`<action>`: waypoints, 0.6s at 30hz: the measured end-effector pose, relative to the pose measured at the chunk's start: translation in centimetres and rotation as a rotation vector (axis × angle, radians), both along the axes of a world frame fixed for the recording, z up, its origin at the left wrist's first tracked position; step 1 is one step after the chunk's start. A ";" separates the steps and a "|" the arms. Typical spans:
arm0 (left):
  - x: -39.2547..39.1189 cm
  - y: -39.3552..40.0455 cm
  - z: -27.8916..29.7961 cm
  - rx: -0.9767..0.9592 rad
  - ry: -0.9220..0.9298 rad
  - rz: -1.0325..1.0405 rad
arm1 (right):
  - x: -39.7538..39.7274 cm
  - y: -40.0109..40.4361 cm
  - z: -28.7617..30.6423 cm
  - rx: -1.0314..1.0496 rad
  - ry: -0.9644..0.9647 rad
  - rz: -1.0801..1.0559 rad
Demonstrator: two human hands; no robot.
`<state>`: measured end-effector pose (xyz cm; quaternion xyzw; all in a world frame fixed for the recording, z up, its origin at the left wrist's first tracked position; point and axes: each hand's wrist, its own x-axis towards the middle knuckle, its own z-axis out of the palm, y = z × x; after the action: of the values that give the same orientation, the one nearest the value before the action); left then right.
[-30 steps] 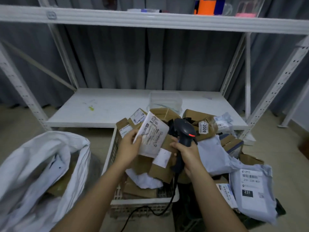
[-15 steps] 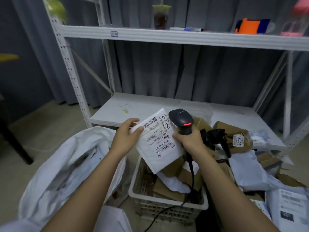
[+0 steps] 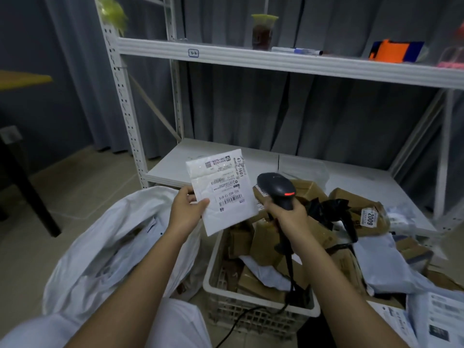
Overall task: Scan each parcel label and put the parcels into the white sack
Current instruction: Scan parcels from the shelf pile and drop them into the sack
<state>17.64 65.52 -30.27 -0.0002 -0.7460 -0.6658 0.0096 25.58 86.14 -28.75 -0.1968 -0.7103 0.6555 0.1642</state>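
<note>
Item: flat white padded mailer parcel [image 3: 222, 190], centre of frame, held upright with its printed label [image 3: 227, 183] facing the camera; barcodes and the figure 1601 legible. The left hand [image 3: 187, 214] pinches its lower left edge, thumb on the front face, other fingers hidden behind.

Item: black handheld barcode scanner [image 3: 277, 189], just right of the mailer, red light lit on its head. The right hand [image 3: 288, 219] has its fingers curled round the handle; a black cable [image 3: 288, 270] hangs down from it into the crate.

Item: white plastic lattice crate [image 3: 253, 310], lower centre, filled with brown cardboard parcels [image 3: 266, 247] and one pale poly bag.

Item: large white woven sack [image 3: 105, 247], lower left, mouth open, just beside the crate.

Item: further parcels heaped at right, one brown package tagged 2009 [image 3: 369, 218], grey poly mailers [image 3: 386, 267] below it.

Item: white metal shelving rack [image 3: 251, 56] behind, grey curtain beyond; upper shelf carries a plastic cup of dark drink [image 3: 262, 32] and an orange-and-blue object [image 3: 396, 51].
</note>
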 end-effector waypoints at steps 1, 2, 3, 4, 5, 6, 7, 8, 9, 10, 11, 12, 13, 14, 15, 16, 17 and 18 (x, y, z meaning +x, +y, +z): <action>-0.4 0.0 0.1 -0.013 0.011 0.017 | 0.6 -0.1 -0.4 0.053 -0.028 0.048; -0.7 -0.1 0.2 -0.022 0.019 0.032 | 1.1 -0.3 -0.8 0.105 -0.047 0.097; -1.0 -0.1 0.3 -0.022 0.023 0.045 | 1.6 -0.5 -1.2 0.147 -0.060 0.149; -1.2 0.0 0.4 -0.015 0.027 0.056 | 2.0 -0.7 -1.6 0.181 -0.075 0.199; -1.4 0.0 0.4 -0.010 0.035 0.065 | 2.4 -0.8 -1.8 0.201 -0.087 0.242; -1.5 0.0 0.4 -0.012 0.045 0.072 | 2.7 -1.0 -2.0 0.213 -0.101 0.267; -1.6 0.0 0.5 -0.017 0.054 0.080 | 3.0 -1.1 -2.0 0.223 -0.112 0.272; -1.6 0.0 0.6 -0.020 0.061 0.085 | 3.1 -1.1 -2.1 0.238 -0.123 0.261; -1.7 0.0 0.6 -0.020 0.067 0.088 | 3.2 -1.2 -2.1 0.251 -0.127 0.246; -1.8 0.0 0.6 -0.021 0.069 0.089 | 3.2 -1.3 -2.1 0.261 -0.133 0.235; -1.9 -0.1 0.6 -0.023 0.067 0.091 | 3.2 -1.4 -2.2 0.266 -0.135 0.228; -2.0 -0.2 0.5 -0.026 0.063 0.092 | 3.2 -1.5 -2.1 0.269 -0.136 0.222; -2.1 -0.3 0.4 -0.025 0.060 0.094 | 3.1 -1.6 -2.2 0.271 -0.140 0.218; -2.1 -0.4 0.3 -0.022 0.059 0.096 | 3.0 -1.6 -2.2 0.272 -0.146 0.214; -2.2 -0.6 0.2 -0.022 0.060 0.099 | 2.9 -1.7 -2.3 0.268 -0.150 0.210; -2.2 -0.7 0.1 -0.026 0.064 0.102 | 2.9 -1.7 -2.2 0.267 -0.151 0.210; -2.3 -0.8 0.1 -0.031 0.068 0.104 | 2.8 -1.8 -2.3 0.272 -0.151 0.213; -2.3 -1.0 0.0 -0.033 0.070 0.104 | 2.8 -1.9 -2.3 0.280 -0.149 0.218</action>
<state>15.36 64.54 -30.26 0.0150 -0.7550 -0.6518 0.0705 28.36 84.23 -31.01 -0.1421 -0.8218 0.5479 0.0650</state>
